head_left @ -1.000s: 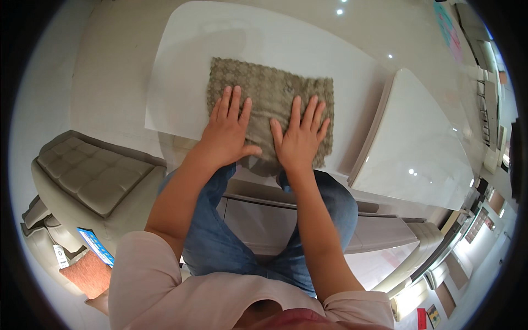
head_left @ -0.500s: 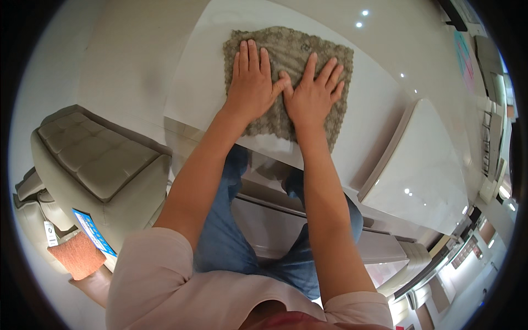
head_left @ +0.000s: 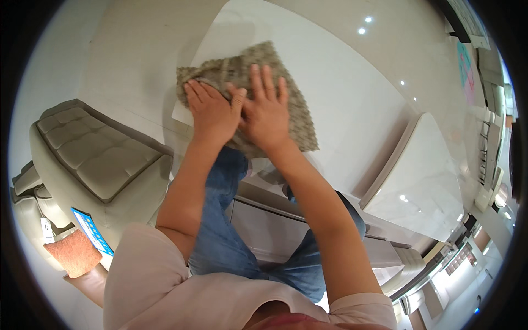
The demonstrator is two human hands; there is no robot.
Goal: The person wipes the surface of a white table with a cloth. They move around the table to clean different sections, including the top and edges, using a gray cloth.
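A grey-brown cloth with wavy edges lies on the white glossy table. Its left end reaches the table's left edge, and its near corner hangs at the front edge. My left hand presses on the cloth's left part, fingers stretched out. Beside it, my right hand lies flat on the middle of the cloth, fingers extended. The two thumbs meet or overlap between the hands. Creases run through the cloth around the fingers, and some of it is hidden under both palms.
To the left stands a beige tufted sofa with an orange cushion and a blue printed card by it. A raised white glossy panel rises at the table's right. My knees are under the table's front edge.
Both hands have slid left and slightly nearer, dragging the cloth along. The cloth, which lay nearly square, is now turned and bunched toward the left edge.
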